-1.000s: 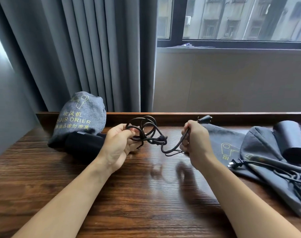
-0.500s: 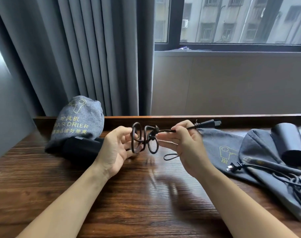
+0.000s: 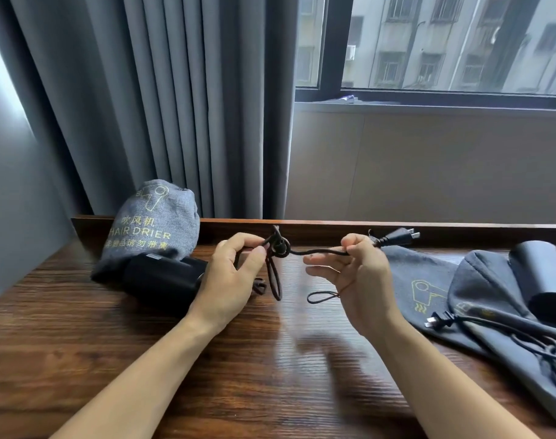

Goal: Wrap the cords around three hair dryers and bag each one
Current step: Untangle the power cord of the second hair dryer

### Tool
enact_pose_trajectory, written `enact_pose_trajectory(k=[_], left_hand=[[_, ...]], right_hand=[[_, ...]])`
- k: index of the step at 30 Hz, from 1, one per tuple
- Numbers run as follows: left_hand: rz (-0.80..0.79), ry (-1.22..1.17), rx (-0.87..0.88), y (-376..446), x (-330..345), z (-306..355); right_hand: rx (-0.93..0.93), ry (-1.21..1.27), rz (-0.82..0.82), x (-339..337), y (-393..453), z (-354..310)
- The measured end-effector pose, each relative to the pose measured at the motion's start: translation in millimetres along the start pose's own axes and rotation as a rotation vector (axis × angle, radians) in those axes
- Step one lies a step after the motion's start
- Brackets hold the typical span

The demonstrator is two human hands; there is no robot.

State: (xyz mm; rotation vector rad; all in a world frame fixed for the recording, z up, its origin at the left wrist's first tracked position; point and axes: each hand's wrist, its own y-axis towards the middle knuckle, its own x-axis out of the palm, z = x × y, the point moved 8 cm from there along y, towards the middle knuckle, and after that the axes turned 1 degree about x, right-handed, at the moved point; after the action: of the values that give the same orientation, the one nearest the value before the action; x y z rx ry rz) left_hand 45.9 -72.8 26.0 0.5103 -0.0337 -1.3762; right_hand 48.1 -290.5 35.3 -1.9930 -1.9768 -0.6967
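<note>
My left hand (image 3: 235, 274) pinches a bunch of black cord loops (image 3: 275, 274) above the wooden table (image 3: 270, 375). A short stretch of that cord runs right to my right hand (image 3: 355, 280), which pinches it just behind the plug (image 3: 397, 234). A thin loop hangs below my right hand. A black hair dryer (image 3: 162, 278) lies behind my left hand, its far end inside a grey bag (image 3: 153, 223) printed "HAIR DRIER". At the right edge a second black dryer (image 3: 542, 277) rests on grey bags (image 3: 492, 299), with its cord and plug (image 3: 438, 323) loose on top.
Grey curtains (image 3: 175, 106) hang behind the table's raised back edge (image 3: 333, 224). A window and a sill stand beyond at the right. A grey wall closes the left side.
My hands have drawn apart. The wide cord loops have tightened into a small bunch at my left hand, and my right hand has slid along the cord toward the plug.
</note>
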Motion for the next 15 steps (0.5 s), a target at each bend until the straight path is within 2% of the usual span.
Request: enact_pose_trajectory(k=[3, 5, 7, 9, 15], left_hand=[[0.087, 0.119, 0.092, -2.7, -7.8, 9.7], [0.126, 0.21, 0.213, -6.0, -10.2, 21.6], [0.066, 0.176, 0.254, -8.8, -5.0, 26.3], [-0.009, 0.079, 0.214, -10.6, 0.7, 28.2], [-0.146, -0.101, 0.176, -14.1, 9.1, 29.6]], right_hand=[[0.083, -0.001, 0.082, -6.9, 2.5, 5.0], [0.221, -0.015, 0.13, -11.0, 3.4, 17.4], [0.375, -0.047, 0.14, -12.8, 1.2, 31.7], [0.459, -0.078, 0.104, -12.7, -1.0, 41.6], [0.387, -0.179, 0.072, -16.7, 6.4, 40.5]])
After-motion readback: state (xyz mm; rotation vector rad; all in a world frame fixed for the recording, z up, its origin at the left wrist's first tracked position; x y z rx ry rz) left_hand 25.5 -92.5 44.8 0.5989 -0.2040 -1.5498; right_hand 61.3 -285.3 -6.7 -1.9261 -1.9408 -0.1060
